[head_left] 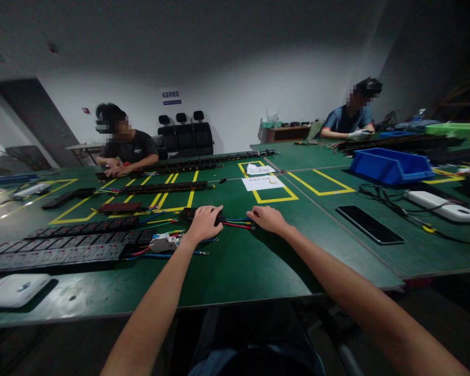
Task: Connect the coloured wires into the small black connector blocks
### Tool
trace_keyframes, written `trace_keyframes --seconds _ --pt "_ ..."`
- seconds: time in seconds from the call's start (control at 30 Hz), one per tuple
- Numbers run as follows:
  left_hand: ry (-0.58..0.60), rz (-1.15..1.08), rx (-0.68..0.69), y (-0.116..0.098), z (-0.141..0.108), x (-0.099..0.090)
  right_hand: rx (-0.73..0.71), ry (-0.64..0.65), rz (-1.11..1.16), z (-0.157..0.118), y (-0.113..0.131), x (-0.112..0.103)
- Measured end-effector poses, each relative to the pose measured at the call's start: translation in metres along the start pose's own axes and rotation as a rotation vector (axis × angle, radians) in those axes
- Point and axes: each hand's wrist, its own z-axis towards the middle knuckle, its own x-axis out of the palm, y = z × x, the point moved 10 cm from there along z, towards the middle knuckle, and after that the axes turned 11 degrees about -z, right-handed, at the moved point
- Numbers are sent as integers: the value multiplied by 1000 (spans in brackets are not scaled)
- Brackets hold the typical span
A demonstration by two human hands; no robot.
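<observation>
My left hand (207,223) is wrapped over a black rectangular block (188,213), whose left end shows past the fingers. From its right side run several thin wires (237,223), blue, green and red, some with ring terminals. At their far ends my right hand (270,218) is closed, fingertips pinched at the blue wire; the grip itself is partly hidden. Left of my left hand, a grey-white breaker-like part (164,242) with wires lies beside long black socket strips (62,250).
A black phone (370,224), a white device (442,205) with cables and a blue bin (389,166) lie to the right. White papers (263,183) sit ahead. A white device (15,290) lies near left. Two people (127,149) (348,120) work across the green table (235,282).
</observation>
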Motion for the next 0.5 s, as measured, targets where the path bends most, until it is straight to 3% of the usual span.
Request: trace_keyframes --seconds 0.5 --pt "-24 27 5 -3 -1 -1 -26 0 1 -2 3 -2"
